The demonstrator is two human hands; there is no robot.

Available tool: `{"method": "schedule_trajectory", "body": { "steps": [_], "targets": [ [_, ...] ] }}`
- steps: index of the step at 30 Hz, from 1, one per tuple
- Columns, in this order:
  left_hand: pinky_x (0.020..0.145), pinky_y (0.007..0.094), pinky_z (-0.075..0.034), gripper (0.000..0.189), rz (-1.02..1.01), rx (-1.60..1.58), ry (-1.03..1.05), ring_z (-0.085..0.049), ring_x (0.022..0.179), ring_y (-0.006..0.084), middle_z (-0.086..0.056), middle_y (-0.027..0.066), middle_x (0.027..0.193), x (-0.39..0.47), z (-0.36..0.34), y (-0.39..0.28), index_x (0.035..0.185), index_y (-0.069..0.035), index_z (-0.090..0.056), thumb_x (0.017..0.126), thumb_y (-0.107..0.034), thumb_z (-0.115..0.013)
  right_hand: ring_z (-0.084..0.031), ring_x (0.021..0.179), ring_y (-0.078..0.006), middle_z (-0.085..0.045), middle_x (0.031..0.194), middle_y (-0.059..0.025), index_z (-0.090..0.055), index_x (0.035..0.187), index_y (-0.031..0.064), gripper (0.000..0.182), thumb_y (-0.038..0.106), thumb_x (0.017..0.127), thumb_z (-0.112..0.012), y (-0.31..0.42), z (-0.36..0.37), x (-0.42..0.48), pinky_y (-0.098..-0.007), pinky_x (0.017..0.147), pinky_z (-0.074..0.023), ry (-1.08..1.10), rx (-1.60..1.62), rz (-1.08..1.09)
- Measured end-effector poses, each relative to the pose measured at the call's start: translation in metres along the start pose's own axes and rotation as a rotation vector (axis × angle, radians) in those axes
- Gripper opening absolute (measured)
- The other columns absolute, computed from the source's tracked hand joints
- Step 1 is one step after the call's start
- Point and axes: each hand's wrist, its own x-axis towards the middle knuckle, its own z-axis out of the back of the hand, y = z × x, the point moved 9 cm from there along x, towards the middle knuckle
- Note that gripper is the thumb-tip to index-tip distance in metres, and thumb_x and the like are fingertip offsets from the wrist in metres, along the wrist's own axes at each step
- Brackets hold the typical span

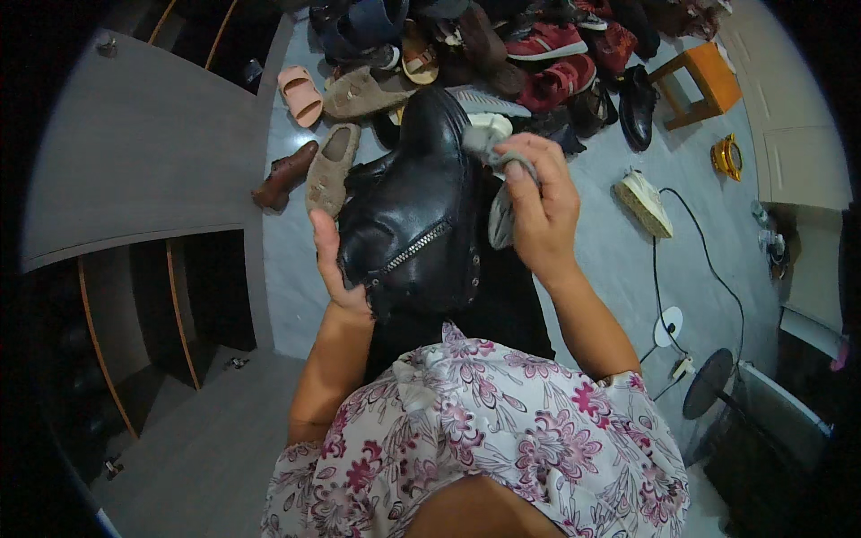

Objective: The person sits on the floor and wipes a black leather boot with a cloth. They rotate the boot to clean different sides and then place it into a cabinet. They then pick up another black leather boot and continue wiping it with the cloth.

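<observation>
A black leather ankle boot (420, 195) with a metal zipper is held up before me, its toe pointing away. My left hand (336, 269) grips it near the shaft, thumb showing on the left side and the other fingers hidden behind the leather. Pinched in my right hand (545, 202) is a grey cloth (503, 215), bunched at the fingertips, with one part hanging below. The upper end of the cloth is beside the boot's right edge near the toe; whether it touches the leather I cannot tell.
Many shoes, among them red sneakers (555, 81), lie heaped on the floor beyond the boot. A tan slipper (333, 168) is close by my left hand. To the right are a wooden stool (706, 84), a white shoe (644, 202) and a black cable (716, 269). Grey cabinets (155, 141) stand left.
</observation>
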Motion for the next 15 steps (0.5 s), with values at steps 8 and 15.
{"method": "schedule_trajectory", "body": {
  "steps": [8,15],
  "targets": [
    [0.109,0.0455,-0.038,0.08,0.043,-0.05,-0.057,-0.051,0.126,0.0302,-0.048,0.0175,0.14,-0.004,0.017,0.005,0.142,0.0,-0.039,0.095,-0.064,-0.036,-0.059,0.085,-0.0356,-0.057,0.094,-0.0161,-0.061,0.098,0.0019,0.022,0.002,0.076,-0.063,0.005,-0.025,-0.01,-0.0376,0.072,-0.0488,0.117,-0.15,0.091],
    [0.107,0.0445,-0.04,0.075,0.001,-0.014,0.0,-0.053,0.123,0.0295,-0.051,0.0163,0.138,0.0,0.006,0.001,0.14,0.0,-0.042,0.097,-0.061,-0.035,-0.061,0.087,-0.0377,-0.061,0.093,-0.0177,-0.064,0.099,0.0038,0.024,0.006,0.075,-0.066,0.001,-0.035,0.032,-0.0426,0.074,-0.0491,0.147,-0.184,0.11]
  ]
}}
